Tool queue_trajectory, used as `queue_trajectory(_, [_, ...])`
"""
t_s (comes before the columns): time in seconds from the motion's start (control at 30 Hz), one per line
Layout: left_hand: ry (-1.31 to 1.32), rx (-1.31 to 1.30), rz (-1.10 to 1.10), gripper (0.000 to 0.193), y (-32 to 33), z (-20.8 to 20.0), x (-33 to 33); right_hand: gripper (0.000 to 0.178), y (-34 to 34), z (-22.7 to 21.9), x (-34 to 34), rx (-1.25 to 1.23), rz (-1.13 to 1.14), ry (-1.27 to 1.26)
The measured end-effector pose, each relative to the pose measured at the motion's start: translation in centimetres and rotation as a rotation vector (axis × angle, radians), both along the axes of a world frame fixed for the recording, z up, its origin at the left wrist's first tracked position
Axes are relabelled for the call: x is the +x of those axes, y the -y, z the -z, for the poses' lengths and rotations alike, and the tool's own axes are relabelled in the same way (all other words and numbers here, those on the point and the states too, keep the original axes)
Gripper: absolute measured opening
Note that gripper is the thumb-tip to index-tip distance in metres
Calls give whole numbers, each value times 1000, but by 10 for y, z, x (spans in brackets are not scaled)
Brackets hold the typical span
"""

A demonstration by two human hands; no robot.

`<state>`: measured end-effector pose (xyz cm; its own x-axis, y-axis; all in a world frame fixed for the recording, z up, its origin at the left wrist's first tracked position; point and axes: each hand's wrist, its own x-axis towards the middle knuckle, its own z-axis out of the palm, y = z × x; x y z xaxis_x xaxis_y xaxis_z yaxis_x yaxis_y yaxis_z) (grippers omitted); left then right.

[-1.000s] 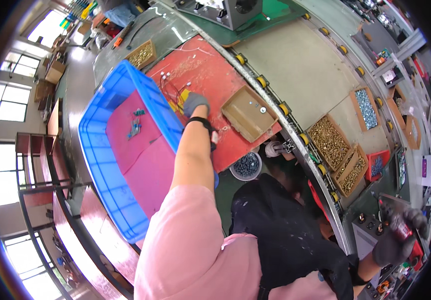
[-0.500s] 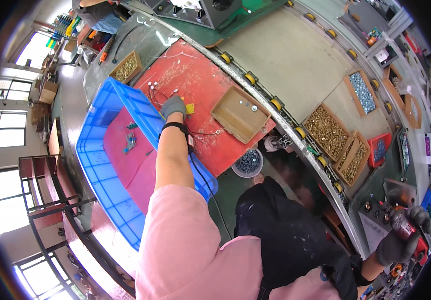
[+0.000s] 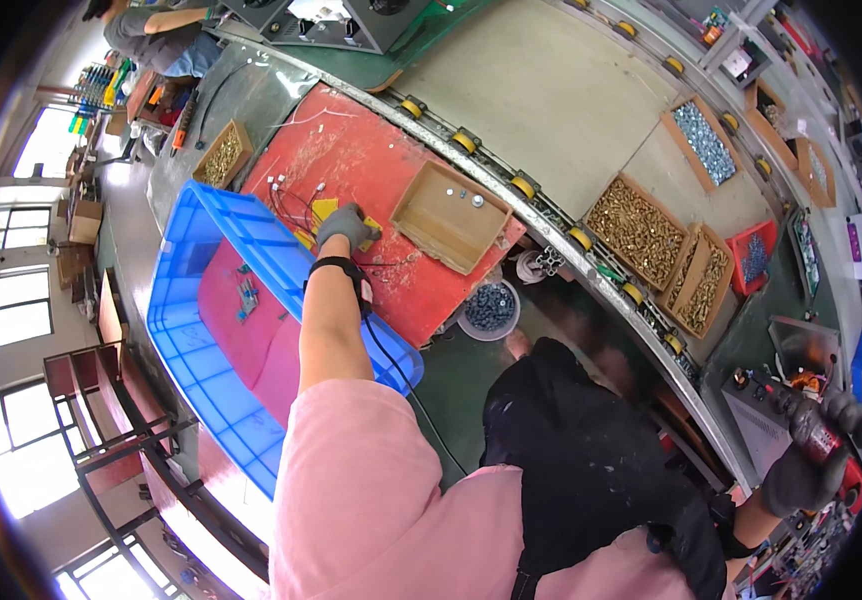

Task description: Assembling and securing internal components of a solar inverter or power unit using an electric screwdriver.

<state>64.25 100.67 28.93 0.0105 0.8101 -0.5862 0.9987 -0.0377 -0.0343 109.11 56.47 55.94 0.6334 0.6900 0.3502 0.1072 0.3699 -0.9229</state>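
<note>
My left hand [image 3: 346, 228], in a grey glove, reaches down onto the red board [image 3: 401, 140]. Its fingers are curled over a flat yellow piece [image 3: 324, 209], whose yellow also shows on the other side of the hand; the fingertips are partly hidden. Thin dark wires with white connectors [image 3: 296, 193] lie beside it. At the far right my right hand [image 3: 801, 478], also gloved, is wrapped round a red and grey power screwdriver [image 3: 815, 436]. A blue plastic crate [image 3: 251, 235] stands left of my left forearm, with small parts [image 3: 248, 292] on its pink lining.
A shallow cardboard tray [image 3: 441, 225] with a few small metal pieces lies right of my left hand. Beyond the roller rail [image 3: 523, 186] are boxes of brass fasteners [image 3: 634, 228] and silver screws [image 3: 703, 143]. A round tub [image 3: 491, 308] sits below the board. Another person [image 3: 166, 35] works at far left.
My left hand has moved slightly toward the cardboard tray, and more yellow shows around it. The whole view has shifted a little. My right hand still holds the screwdriver.
</note>
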Motion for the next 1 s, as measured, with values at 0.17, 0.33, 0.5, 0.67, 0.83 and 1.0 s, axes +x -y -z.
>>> queue_trajectory(0.17, [11, -16, 96, 47, -10, -18, 10, 33, 5, 2, 6, 22, 125, 58])
queue_trajectory(0.33, [762, 38, -76, 27, -15, -91, 58, 32, 30, -7, 18, 108, 95, -22])
queue_trajectory(0.5, [1211, -211, 180, 26, 76, -161, 223, 37, 87, -23, 46, 224, 228, 32])
queue_trajectory(0.67, [1213, -511, 465, 23, 230, -224, 419, 37, 183, -34, 105, 330, 418, 183])
queue_trajectory(0.83, [1324, -362, 1129, 22, 416, -253, 603, 38, 311, -40, 205, 373, 546, 343])
queue_trajectory(1.0, [948, -525, 1279, 32, 588, -240, 771, 36, 410, -27, 292, 384, 666, 288])
